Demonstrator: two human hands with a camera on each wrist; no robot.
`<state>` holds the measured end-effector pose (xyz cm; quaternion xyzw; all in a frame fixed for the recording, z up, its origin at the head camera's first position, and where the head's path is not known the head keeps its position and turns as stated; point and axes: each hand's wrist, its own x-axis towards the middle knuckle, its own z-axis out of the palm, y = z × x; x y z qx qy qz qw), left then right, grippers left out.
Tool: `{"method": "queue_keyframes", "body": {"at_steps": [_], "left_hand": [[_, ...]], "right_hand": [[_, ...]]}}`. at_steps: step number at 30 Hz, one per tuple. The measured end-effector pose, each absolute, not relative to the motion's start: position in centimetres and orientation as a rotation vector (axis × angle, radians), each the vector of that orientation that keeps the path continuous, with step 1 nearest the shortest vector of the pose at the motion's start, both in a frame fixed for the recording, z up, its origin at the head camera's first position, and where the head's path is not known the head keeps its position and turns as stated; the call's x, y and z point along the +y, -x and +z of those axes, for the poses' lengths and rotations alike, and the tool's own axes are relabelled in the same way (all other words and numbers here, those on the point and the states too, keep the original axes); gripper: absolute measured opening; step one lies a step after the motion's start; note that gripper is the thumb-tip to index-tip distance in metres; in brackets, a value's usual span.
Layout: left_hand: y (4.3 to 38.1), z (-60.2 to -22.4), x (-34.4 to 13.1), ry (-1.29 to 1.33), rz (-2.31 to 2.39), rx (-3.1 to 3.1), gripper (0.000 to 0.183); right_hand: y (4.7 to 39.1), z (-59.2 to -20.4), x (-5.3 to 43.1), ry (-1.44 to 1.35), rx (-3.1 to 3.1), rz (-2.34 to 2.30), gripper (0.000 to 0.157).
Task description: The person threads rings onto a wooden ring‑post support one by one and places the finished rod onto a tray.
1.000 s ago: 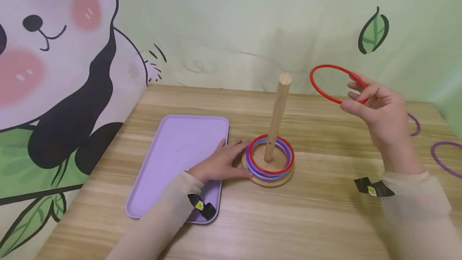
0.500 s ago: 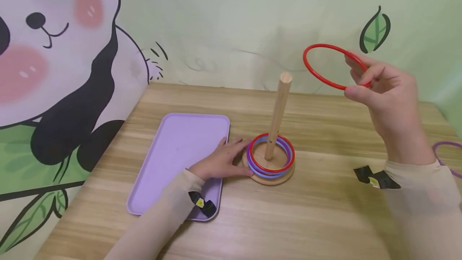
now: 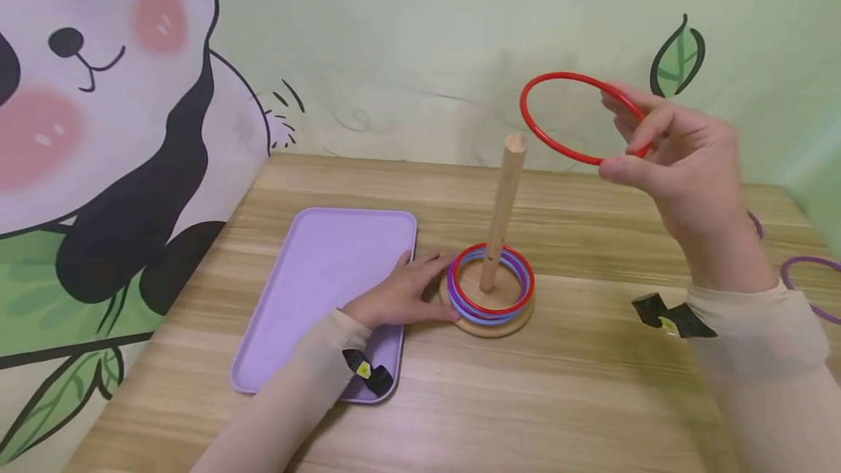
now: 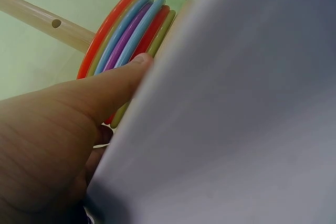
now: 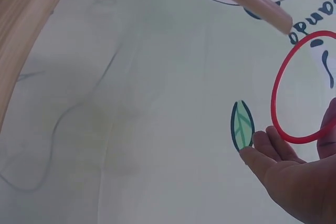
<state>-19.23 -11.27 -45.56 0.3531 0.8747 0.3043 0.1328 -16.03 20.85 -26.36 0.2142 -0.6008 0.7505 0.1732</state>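
My right hand (image 3: 690, 166) pinches a thin red ring (image 3: 523, 104) between thumb and fingers, tilted in the air beside the top of the wooden peg (image 3: 504, 210). In the right wrist view the peg's tip (image 5: 283, 22) lies outside the ring's loop. Several coloured rings (image 4: 126, 30) are stacked around the peg's foot: red, yellow, blue and purple, with red on top. My left hand (image 3: 407, 294) rests against the left side of the round wooden base (image 3: 493, 331), thumb in front and fingers extended behind. Its thumb (image 4: 139, 61) touches the lower rings in the left wrist view.
A light purple tray (image 3: 328, 268) lies left of the stand, partly under my left forearm. Purple rings (image 3: 808, 261) lie on the table at the right, one mostly hidden by my right wrist. A wall with a painted panda (image 3: 184, 130) borders the table behind and to the left.
My right hand has raised the red ring and then brought it left, closer to the peg's top. The left hand and the stacked rings have stayed put.
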Motion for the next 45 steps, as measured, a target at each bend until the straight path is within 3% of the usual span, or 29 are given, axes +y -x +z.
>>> {"method": "queue_keyframes", "body": {"at_steps": [17,31,45], "left_hand": [[19.3,-45.5,-11.2,-1.029,0.88,2.546,0.095],[19.3,-45.8,-10.9,-1.038,0.9,2.536,0.095],[19.6,-45.8,-11.2,-1.033,0.871,2.54,0.095]], "right_hand": [[15.1,-29.9,18.9,-0.779,-1.969,1.874,0.033],[13.9,-33.8,19.3,-0.67,-2.256,1.619,0.035],[14.7,-36.6,19.1,-0.67,-2.459,1.505,0.036]]}}
